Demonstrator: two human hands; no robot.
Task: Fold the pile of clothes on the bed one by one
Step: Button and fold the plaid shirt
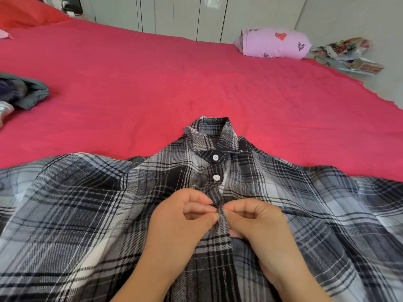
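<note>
A grey, black and white plaid shirt (87,203) lies spread front-up on the red bed (152,83), collar pointing away from me. Two white buttons below the collar are fastened. My left hand (181,221) pinches the button strip from the left with thumb and fingertips. My right hand (259,223) pinches the same strip from the right, just below the second button. The two hands nearly touch at the strip. A heap of dark and grey clothes (21,92) sits at the bed's left edge.
A folded lilac garment with heart prints (274,43) lies at the far right of the bed. Beyond it, on the floor, sit patterned bags and boxes (346,55). White wardrobe doors (185,16) line the back. An orange pillow (26,12) lies far left.
</note>
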